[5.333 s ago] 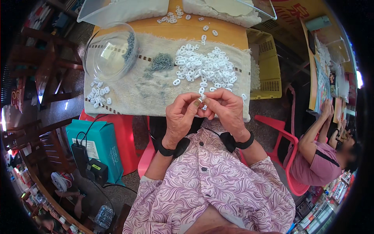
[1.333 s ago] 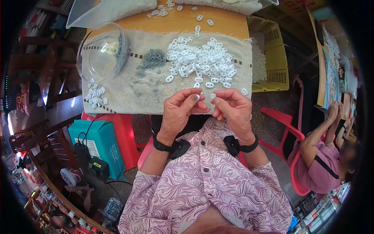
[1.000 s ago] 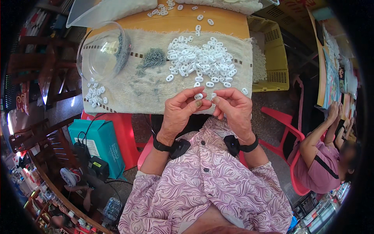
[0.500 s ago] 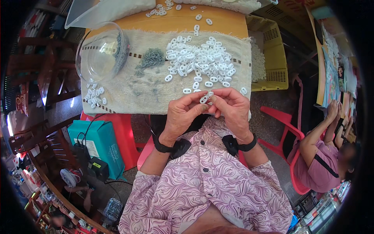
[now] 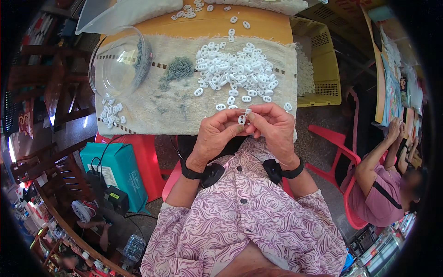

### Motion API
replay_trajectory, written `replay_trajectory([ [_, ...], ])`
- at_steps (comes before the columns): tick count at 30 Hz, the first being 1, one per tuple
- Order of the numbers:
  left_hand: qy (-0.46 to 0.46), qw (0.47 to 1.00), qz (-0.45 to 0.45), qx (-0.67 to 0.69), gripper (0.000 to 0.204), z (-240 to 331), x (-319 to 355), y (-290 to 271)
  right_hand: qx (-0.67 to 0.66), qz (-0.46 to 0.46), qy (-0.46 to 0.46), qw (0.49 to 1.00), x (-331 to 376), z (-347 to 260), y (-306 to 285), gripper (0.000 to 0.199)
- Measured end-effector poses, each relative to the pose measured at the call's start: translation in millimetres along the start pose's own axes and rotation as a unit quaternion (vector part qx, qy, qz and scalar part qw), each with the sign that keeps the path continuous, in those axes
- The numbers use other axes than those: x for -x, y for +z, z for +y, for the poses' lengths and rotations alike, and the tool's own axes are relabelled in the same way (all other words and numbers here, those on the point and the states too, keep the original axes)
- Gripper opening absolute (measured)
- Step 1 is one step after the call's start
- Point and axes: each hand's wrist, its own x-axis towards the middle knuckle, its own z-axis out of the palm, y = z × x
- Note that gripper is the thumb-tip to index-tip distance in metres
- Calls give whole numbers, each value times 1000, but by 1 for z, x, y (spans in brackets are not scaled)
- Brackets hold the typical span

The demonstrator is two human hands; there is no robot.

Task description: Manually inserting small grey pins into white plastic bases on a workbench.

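Observation:
Both hands meet at the near edge of the cloth, fingertips almost touching. Pinched in my left hand is a white oval plastic piece with two dark holes, standing nearly upright. My right hand is closed around a small white part, held right against the top of that piece; fingers partly cover it. Just beyond lies a heap of similar white two-hole pieces. Left of the heap is a small pile of grey-green slim bits, too small to name.
A clear round bowl with grey-green bits stands on the beige cloth, above a small group of white pieces. A yellow crate is right of the table. Another person sits on a red chair at right.
The oval piece has turned from a slant to nearly upright in my fingertips and sits slightly lower. Both hands stay in almost the same place.

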Motion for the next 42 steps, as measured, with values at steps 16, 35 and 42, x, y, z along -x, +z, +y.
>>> replay_trajectory([
  [16, -8, 978, -27, 209, 31, -5, -4, -11, 43, -8, -6, 999, 8, -7, 3, 12],
  [35, 16, 995, -3, 103, 30, -3, -2, -9, 65, -12, -49, 997, 9, -4, 7, 9],
  [42, 28, 997, 2, 67, 32, 1, 1, -7, 62, -8, -41, 997, 8, -4, 8, 8],
])
